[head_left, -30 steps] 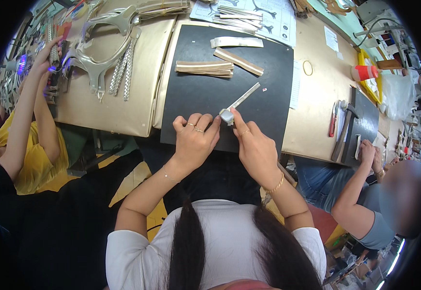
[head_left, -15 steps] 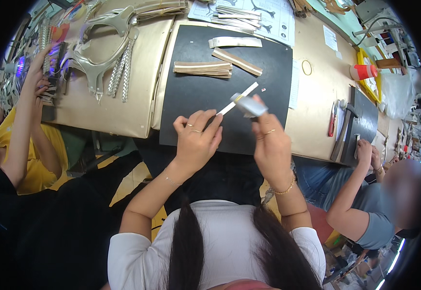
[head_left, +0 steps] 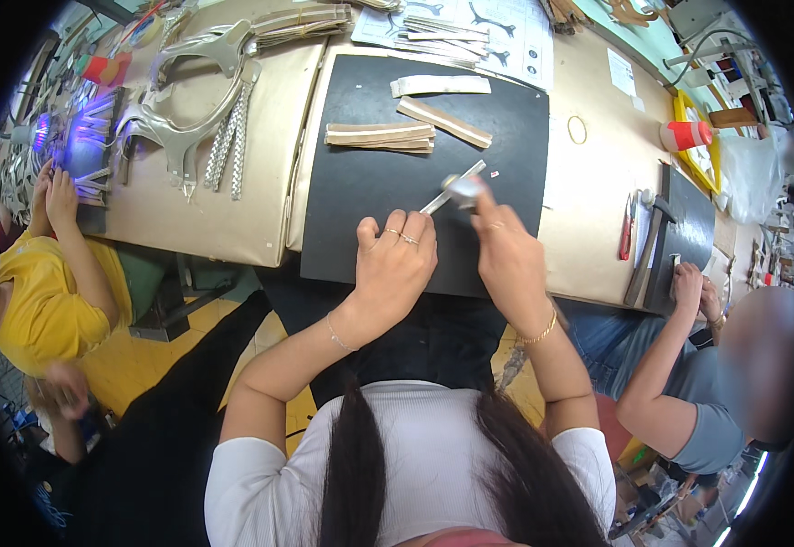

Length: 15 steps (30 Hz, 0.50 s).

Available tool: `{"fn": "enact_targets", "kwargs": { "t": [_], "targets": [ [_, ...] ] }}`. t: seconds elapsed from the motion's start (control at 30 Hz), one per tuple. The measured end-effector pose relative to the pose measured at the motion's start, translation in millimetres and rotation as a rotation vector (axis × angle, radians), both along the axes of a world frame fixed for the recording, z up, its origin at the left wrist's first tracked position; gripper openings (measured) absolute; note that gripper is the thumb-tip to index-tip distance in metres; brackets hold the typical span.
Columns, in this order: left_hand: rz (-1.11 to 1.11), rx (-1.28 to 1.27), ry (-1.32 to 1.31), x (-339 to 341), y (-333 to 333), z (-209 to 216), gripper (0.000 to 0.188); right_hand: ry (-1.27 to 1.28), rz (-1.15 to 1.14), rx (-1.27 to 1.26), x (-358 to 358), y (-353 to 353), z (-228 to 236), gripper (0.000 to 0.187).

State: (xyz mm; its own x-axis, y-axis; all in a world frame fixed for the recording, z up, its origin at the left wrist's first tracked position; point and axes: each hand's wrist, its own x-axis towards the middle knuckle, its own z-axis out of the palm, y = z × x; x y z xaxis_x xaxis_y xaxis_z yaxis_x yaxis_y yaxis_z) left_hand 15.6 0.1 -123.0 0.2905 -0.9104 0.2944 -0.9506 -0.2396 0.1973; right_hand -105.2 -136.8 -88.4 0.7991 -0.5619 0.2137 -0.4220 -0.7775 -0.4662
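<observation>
A narrow whitish strip (head_left: pixel 440 200) lies slanted on the black work mat (head_left: pixel 360 210). Its near end is under the fingertips of my left hand (head_left: pixel 397 260), which are pressed together on it. My right hand (head_left: pixel 511 260) is closed round what looks like a hammer (head_left: pixel 464 190); its silvery head is smeared by motion and sits over the strip's upper part. The fingers hide most of the handle. Beyond lie a stack of brown strips with pale middles (head_left: pixel 379 137), a single such strip (head_left: pixel 444 122) and a whitish strip bundle (head_left: pixel 440 86).
Silvery curved frames (head_left: pixel 174 132) with braided straps lie left. Printed sheets (head_left: pixel 520 64) are at the back. On the right are a rubber band (head_left: pixel 577 129), a red-handled tool (head_left: pixel 626 237), another hammer (head_left: pixel 652 242) and a red-and-white spool (head_left: pixel 686 136). Co-workers sit at both sides.
My left hand has moved right, and its fingers are drawn closer together. The hammer head has shifted slightly at the strip. At the left, a co-worker's raised arm has gone from above the table.
</observation>
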Motion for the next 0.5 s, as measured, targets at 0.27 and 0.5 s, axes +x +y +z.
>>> {"fn": "enact_targets", "kwargs": {
  "t": [0.27,0.5],
  "targets": [
    [0.014,-0.08,0.071,11.9,-14.9,-5.9,0.036,-0.046,-0.032,-0.006,-1.7,-9.3,4.9,0.052],
    [-0.028,-0.02,0.054,15.4,-19.3,-2.8,0.035,-0.057,-0.053,-0.015,-1.0,-12.0,5.6,0.049]
  ]
}}
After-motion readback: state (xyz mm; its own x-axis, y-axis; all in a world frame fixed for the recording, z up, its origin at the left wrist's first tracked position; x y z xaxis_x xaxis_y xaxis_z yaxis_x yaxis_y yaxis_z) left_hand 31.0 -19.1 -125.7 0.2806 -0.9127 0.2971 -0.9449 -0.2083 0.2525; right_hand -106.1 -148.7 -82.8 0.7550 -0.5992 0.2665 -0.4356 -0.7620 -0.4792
